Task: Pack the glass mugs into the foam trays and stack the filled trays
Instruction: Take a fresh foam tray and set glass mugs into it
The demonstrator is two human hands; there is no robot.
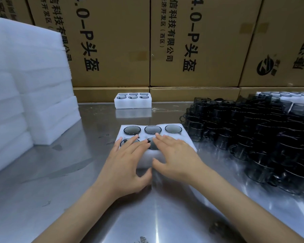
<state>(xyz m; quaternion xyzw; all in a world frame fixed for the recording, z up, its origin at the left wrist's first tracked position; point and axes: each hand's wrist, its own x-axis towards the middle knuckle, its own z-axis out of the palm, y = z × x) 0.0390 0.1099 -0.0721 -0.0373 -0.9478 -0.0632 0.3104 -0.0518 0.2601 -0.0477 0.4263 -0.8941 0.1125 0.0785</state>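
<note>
A white foam tray (142,135) lies on the steel table in front of me, with dark glass mugs (153,129) sunk into its holes. My left hand (125,163) lies flat on the tray's near left part, fingers straight over a mug, thumb at the tray's front side. My right hand (175,155) presses flat on the near right part and hides the hole there. A second filled foam tray (132,104) stands farther back by the cartons.
Several loose dark glass mugs (253,130) crowd the table's right side. A tall stack of empty foam trays (30,85) stands at the left. Brown cartons (191,41) wall off the back. The steel table (77,199) is shiny and bare near me.
</note>
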